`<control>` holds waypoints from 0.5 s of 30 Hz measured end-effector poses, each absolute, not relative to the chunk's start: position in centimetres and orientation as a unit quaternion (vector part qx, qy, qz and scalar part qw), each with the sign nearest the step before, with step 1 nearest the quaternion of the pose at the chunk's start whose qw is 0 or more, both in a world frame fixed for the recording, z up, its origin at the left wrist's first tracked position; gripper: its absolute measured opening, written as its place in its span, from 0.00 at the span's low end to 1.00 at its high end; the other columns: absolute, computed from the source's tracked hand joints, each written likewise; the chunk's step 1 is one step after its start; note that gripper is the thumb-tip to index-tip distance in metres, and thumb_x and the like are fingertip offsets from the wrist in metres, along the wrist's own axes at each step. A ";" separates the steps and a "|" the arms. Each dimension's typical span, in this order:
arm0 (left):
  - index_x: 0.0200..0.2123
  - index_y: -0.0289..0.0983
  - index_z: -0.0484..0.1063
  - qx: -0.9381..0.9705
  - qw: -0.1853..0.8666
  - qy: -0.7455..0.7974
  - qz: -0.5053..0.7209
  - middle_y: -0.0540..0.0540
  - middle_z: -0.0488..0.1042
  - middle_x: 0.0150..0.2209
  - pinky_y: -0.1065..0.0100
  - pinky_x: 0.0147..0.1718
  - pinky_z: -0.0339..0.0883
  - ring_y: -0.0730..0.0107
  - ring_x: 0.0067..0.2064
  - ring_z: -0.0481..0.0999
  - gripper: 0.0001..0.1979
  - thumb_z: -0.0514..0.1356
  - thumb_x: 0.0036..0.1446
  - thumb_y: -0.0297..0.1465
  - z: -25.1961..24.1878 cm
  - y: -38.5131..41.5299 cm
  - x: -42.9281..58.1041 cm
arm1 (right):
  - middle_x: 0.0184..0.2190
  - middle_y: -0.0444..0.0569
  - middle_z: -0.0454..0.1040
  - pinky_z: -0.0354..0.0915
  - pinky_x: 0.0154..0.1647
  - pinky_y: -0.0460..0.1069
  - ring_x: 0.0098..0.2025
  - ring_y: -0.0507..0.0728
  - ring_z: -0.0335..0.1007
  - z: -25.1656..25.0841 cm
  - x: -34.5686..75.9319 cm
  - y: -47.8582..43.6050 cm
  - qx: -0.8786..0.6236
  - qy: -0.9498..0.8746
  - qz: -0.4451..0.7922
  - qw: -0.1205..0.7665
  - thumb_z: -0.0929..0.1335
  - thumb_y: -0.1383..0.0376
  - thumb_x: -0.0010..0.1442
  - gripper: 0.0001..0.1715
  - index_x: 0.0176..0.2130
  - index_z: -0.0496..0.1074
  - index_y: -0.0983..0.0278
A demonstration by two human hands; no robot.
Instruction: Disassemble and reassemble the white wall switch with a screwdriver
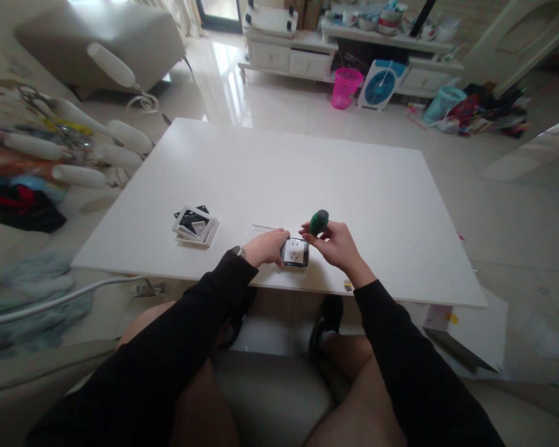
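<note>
Near the front edge of the white table (279, 180), a wall socket (294, 252) with a white face and dark rim faces up. My left hand (268, 246) grips it by its left side, fingers closed. A screwdriver with a green and black handle (319, 221) is held upright in my right hand (336, 245). Its tip comes down near the socket's upper right corner; whether it touches a screw I cannot tell. Behind my left hand lies a clear, flat rectangular piece (258, 232), partly hidden.
Left on the table is a stack of white and black frames (195, 225). A small sticker (348, 285) marks the front edge. White lamp arms (121, 143) stand beyond the left edge. Across the floor are a pink basket (346, 88) and a blue fan (380, 85).
</note>
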State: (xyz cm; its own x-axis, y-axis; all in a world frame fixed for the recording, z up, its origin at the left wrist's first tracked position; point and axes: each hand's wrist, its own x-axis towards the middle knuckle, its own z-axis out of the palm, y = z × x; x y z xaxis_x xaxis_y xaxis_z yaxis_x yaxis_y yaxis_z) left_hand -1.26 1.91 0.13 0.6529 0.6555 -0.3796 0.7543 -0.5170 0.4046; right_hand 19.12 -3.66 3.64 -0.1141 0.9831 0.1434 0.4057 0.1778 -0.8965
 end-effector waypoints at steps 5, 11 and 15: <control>0.52 0.37 0.69 0.861 0.266 0.421 -0.105 0.39 0.75 0.53 0.63 0.50 0.70 0.52 0.53 0.78 0.36 0.78 0.40 0.34 0.5 1.7 -1.0 | 0.37 0.52 0.85 0.72 0.35 0.53 0.38 0.62 0.82 3.7 19.0 -3.7 -0.536 -0.661 0.339 0.401 0.75 0.54 0.59 0.15 0.39 0.82 0.62; 0.52 0.36 0.70 0.862 0.261 0.422 -0.104 0.38 0.76 0.53 0.62 0.50 0.70 0.51 0.53 0.78 0.35 0.77 0.42 0.34 0.7 1.6 -0.9 | 0.35 0.52 0.83 0.74 0.36 0.54 0.36 0.60 0.81 2.8 18.9 -3.5 -0.533 -0.641 0.359 0.420 0.76 0.55 0.58 0.15 0.38 0.79 0.64; 0.51 0.35 0.70 0.860 0.257 0.426 -0.113 0.38 0.75 0.53 0.63 0.48 0.71 0.51 0.52 0.78 0.34 0.78 0.42 0.34 0.8 1.6 -0.9 | 0.34 0.50 0.81 0.78 0.39 0.57 0.36 0.60 0.82 2.2 19.3 -3.2 -0.514 -0.566 0.460 0.451 0.76 0.54 0.56 0.19 0.41 0.76 0.64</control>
State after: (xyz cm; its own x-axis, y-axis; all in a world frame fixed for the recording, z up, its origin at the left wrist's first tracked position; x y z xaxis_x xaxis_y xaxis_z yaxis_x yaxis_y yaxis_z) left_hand -0.91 1.58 0.78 0.6117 0.6742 -0.4138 0.7907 -0.5048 0.3463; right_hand 19.32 -3.18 2.21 -0.0652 0.9972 0.0380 0.1660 0.0484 -0.9849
